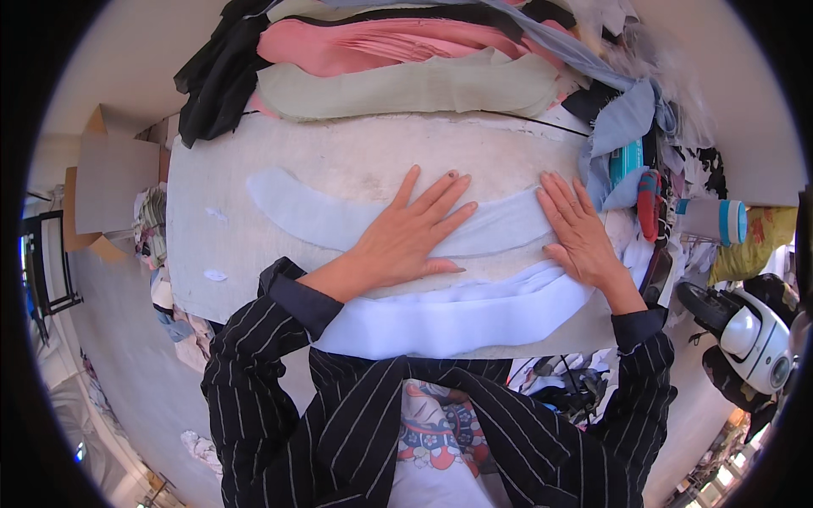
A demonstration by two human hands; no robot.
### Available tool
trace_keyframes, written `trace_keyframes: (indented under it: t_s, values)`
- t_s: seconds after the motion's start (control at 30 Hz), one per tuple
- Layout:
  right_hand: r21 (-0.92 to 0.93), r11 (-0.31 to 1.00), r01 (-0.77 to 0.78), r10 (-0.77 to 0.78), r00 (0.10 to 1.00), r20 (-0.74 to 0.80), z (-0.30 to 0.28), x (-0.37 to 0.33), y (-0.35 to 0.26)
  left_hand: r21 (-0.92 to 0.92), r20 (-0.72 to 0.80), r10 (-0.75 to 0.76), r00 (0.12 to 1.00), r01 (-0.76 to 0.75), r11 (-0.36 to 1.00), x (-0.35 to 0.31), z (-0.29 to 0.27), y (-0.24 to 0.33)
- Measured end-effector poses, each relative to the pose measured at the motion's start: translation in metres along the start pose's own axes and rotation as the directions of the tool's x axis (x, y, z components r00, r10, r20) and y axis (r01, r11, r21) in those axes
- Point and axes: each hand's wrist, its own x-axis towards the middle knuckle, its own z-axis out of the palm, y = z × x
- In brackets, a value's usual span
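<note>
A curved, pale blue fabric strip [313, 212] lies flat across the middle of the white table [212, 245]. My left hand [406, 233] rests on the strip's middle, palm down with the fingers spread. At the strip's right end my right hand [580, 229] lies flat, its fingers stretched out and the thumb apart. Closer to me, along the table's front edge, is a second, wider piece of pale blue fabric [449, 320], with a few folds. My left wrist is above its left part, and my right wrist is near its right end.
Stacked fabric pieces, pale green [406, 89] and pink [373, 42], fill the table's far side. Blue fabric scraps [622, 127] and a red object [649, 203] lie at the right edge. A cardboard box [114, 182] stands left, a white scooter [758, 339] right. Scraps lie below the table.
</note>
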Motion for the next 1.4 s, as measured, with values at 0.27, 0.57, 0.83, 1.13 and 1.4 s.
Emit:
trace_keyframes:
  t_s: [0.27, 0.57, 0.83, 1.13, 1.4]
  values:
    - [-0.060, 0.998, 0.006, -0.014, 0.992, -0.127, -0.027, 0.011, -0.012, 0.003, -0.059, 0.018, 0.998, -0.018, 1.000, -0.001, 0.012, -0.003]
    - [0.429, 0.886, 0.177, 0.005, 0.921, -0.390, -0.053, 0.248, -0.112, -0.327, -0.307, -0.178, 0.935, 0.072, 0.942, -0.020, -0.005, -0.011]
    - [0.210, 0.977, 0.018, 0.097, 0.846, -0.524, 0.013, 0.389, -0.133, -0.439, -0.586, -0.483, 0.650, 0.246, 0.864, -0.117, -0.043, -0.047]
    - [0.278, 0.940, 0.199, 0.041, 0.741, -0.670, -0.002, 0.373, -0.130, -0.960, -0.269, -0.923, 0.274, 0.003, 0.280, -0.112, -0.054, -0.116]
    - [0.052, 0.904, 0.424, -0.284, 0.688, -0.668, -0.050, 0.330, -0.147, -0.979, -0.149, -0.958, 0.247, -0.172, 0.108, -0.055, -0.096, -0.145]
